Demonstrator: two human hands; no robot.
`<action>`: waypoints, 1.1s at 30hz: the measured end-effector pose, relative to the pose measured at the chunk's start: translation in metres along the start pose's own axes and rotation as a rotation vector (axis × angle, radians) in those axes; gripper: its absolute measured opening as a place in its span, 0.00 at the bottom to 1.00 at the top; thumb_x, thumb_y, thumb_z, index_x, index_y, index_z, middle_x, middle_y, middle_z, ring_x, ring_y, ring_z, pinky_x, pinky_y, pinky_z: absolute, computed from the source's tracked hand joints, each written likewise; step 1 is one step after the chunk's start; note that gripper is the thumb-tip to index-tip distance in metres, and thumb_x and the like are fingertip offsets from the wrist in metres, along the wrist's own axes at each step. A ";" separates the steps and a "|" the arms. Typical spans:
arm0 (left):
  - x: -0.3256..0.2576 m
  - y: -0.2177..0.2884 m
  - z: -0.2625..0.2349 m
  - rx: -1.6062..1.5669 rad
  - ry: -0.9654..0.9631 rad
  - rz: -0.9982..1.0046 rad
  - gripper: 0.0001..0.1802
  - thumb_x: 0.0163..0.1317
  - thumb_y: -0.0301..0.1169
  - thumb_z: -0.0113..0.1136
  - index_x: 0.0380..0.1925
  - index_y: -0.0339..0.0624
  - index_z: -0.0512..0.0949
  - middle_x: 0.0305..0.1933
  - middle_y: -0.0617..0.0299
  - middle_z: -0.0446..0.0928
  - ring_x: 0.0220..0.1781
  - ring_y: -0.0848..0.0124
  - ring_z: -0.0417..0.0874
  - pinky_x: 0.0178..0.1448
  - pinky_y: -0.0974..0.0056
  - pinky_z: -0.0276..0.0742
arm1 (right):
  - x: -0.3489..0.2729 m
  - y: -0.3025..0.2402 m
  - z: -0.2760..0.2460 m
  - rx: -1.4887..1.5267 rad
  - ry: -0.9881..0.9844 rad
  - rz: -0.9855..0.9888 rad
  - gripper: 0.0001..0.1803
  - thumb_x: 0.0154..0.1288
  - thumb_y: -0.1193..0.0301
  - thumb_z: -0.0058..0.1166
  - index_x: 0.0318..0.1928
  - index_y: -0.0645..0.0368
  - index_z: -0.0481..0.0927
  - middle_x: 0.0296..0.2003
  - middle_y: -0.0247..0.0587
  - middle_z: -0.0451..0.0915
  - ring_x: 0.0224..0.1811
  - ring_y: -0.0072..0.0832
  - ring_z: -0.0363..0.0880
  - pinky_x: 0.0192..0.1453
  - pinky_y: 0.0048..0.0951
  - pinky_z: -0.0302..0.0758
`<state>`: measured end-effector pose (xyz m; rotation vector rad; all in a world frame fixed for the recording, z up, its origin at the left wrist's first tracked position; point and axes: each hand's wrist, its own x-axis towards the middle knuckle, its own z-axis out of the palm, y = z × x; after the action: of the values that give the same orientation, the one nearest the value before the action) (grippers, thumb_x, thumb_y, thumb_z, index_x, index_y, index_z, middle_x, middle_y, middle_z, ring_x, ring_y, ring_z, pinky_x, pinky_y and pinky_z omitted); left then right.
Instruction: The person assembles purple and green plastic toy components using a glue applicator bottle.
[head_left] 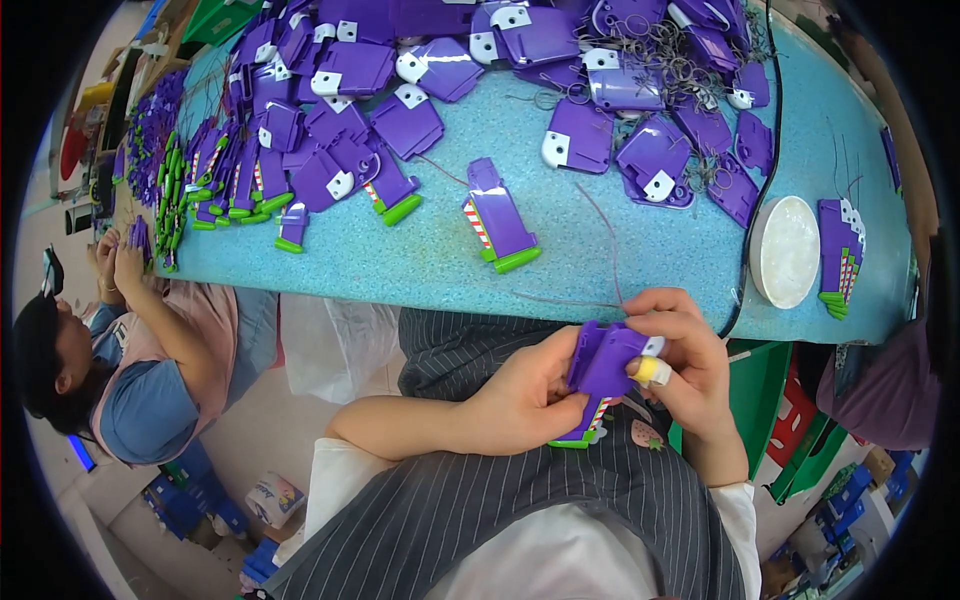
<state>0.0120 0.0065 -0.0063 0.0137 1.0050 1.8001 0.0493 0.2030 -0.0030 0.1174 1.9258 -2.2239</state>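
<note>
I hold a purple piece (603, 362) with a white corner, nearer me and to the left of the white dish (785, 252) on the desk (370, 265). My left hand (535, 395) is curled round its left side; my right hand (690, 355), fingers bent in close, grips its right side by the white corner. Left of the dish lies a purple-and-green part (497, 215); beyond and left, purple panels (578, 135); just right, stacked purple-and-green parts (840, 255).

My part (605, 368): purple, white corner (653, 346), red-white stripes (599, 413), green end (573, 443). My apron (480, 490): dark, pale pinstripes. Bench (400, 270): speckled turquoise.
</note>
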 end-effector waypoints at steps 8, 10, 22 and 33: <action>-0.004 0.004 0.002 0.251 -0.104 -0.084 0.24 0.63 0.18 0.46 0.59 0.36 0.57 0.51 0.58 0.70 0.52 0.74 0.74 0.54 0.67 0.73 | -0.002 0.001 0.002 -0.046 -0.052 0.055 0.16 0.55 0.82 0.57 0.46 0.66 0.76 0.49 0.45 0.68 0.35 0.18 0.75 0.31 0.15 0.72; -0.002 0.005 0.002 0.350 -0.094 -0.020 0.21 0.65 0.21 0.46 0.58 0.35 0.59 0.49 0.58 0.72 0.50 0.75 0.76 0.52 0.68 0.73 | -0.006 0.001 -0.001 -0.137 -0.028 0.027 0.18 0.55 0.82 0.57 0.48 0.66 0.75 0.50 0.44 0.67 0.32 0.16 0.74 0.29 0.14 0.71; 0.003 0.005 0.001 0.603 -0.059 0.322 0.14 0.66 0.26 0.47 0.50 0.32 0.65 0.37 0.55 0.79 0.36 0.70 0.81 0.39 0.68 0.75 | -0.009 0.012 0.015 0.689 0.164 0.303 0.13 0.53 0.79 0.61 0.37 0.57 0.71 0.33 0.34 0.70 0.37 0.20 0.71 0.40 0.21 0.70; 0.014 0.032 -0.004 0.704 -0.128 0.234 0.08 0.62 0.25 0.52 0.41 0.35 0.72 0.32 0.56 0.76 0.30 0.68 0.78 0.33 0.66 0.71 | -0.002 -0.013 -0.003 -0.381 -0.063 -0.192 0.11 0.51 0.77 0.62 0.33 0.63 0.73 0.30 0.34 0.71 0.30 0.20 0.68 0.33 0.21 0.65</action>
<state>-0.0210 0.0114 0.0056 0.6947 1.5398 1.5344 0.0481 0.2081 0.0091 -0.1989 2.3679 -1.8913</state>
